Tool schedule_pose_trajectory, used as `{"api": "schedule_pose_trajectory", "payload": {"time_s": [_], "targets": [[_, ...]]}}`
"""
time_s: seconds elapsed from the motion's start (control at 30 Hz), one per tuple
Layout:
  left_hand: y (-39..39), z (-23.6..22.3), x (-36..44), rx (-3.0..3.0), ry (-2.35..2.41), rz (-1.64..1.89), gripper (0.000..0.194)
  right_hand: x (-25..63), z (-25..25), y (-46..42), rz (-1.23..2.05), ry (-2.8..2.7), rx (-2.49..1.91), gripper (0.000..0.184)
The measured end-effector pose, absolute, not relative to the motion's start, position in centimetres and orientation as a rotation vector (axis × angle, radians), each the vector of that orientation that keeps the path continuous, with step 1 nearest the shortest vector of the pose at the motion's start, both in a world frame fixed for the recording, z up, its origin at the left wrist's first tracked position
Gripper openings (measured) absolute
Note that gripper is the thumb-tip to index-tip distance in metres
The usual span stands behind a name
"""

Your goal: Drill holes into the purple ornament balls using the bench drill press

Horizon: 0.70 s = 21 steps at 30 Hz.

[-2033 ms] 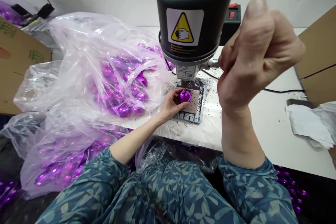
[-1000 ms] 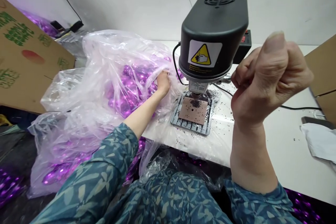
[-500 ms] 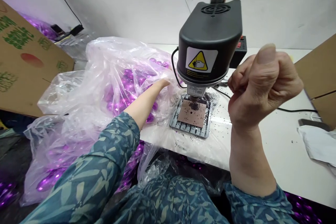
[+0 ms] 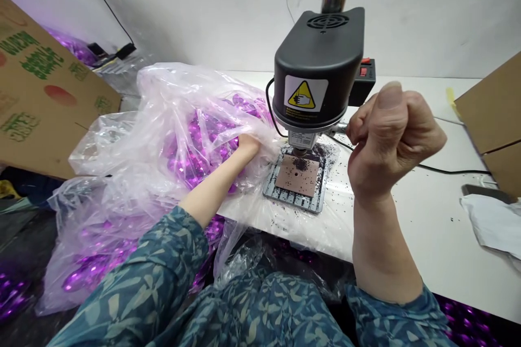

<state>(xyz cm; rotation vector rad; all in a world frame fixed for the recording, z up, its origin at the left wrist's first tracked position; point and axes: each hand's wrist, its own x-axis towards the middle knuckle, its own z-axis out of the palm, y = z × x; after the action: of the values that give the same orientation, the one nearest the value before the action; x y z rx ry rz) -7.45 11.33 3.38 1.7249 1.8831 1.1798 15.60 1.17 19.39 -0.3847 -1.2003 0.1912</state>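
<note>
A black bench drill (image 4: 317, 78) stands on a white table (image 4: 431, 227) over a slotted metal base plate (image 4: 296, 180) strewn with dark chips. My right hand (image 4: 391, 138) is closed in a fist round the drill's side lever, which is mostly hidden by the fingers. My left hand (image 4: 246, 145) reaches into a big clear plastic bag (image 4: 163, 119) full of shiny purple balls (image 4: 203, 141), just left of the plate. Its fingers are buried among plastic and balls, so its grip is hidden.
A printed cardboard box (image 4: 44, 103) stands at the left and another box (image 4: 492, 114) at the right edge. White paper (image 4: 488, 222) lies at the right. A black cable (image 4: 451, 171) crosses the table. More purple balls (image 4: 81, 276) fill a bag below.
Two seconds ago my left hand held a purple ball on the plate under the drill. It has since moved left into the bag, leaving the plate bare. My right hand stays on the lever.
</note>
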Motion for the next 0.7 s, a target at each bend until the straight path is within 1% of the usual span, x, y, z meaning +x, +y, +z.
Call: {"api": "schedule_pose_trajectory", "payload": {"time_s": [0.07,0.13,0.2,0.27,0.37,0.47,0.6,0.7], "targets": [[8.4,3.7,-8.1,1.743,1.951,1.088,0.019,15.8,19.3,1.2,0.205,-1.218,-0.376,0.055],[4.9,4.0,-8.7,1.803,1.934,1.012,0.034,15.9,19.2,1.2,0.203,-1.226,-0.368,0.055],[1.5,4.4,-8.9,1.774,1.797,1.041,0.050,15.9,19.2,1.2,0.205,-1.228,-0.371,0.055],[-1.3,4.6,-8.5,1.596,1.564,1.127,0.059,15.8,19.3,1.1,0.214,-1.218,-0.383,0.056],[-3.5,4.7,-7.0,1.366,1.211,1.150,0.061,15.6,19.4,1.0,0.221,-1.198,-0.425,0.058],[-3.6,4.2,-5.0,1.356,1.036,1.080,0.063,15.5,19.4,1.0,0.197,-1.189,-0.471,0.060],[-2.2,3.0,-3.3,1.367,1.057,1.128,0.074,15.5,19.4,1.0,0.182,-1.216,-0.471,0.060],[-1.0,2.2,-3.0,1.489,1.172,1.159,0.068,15.6,19.4,0.8,0.203,-1.218,-0.457,0.060]]}}
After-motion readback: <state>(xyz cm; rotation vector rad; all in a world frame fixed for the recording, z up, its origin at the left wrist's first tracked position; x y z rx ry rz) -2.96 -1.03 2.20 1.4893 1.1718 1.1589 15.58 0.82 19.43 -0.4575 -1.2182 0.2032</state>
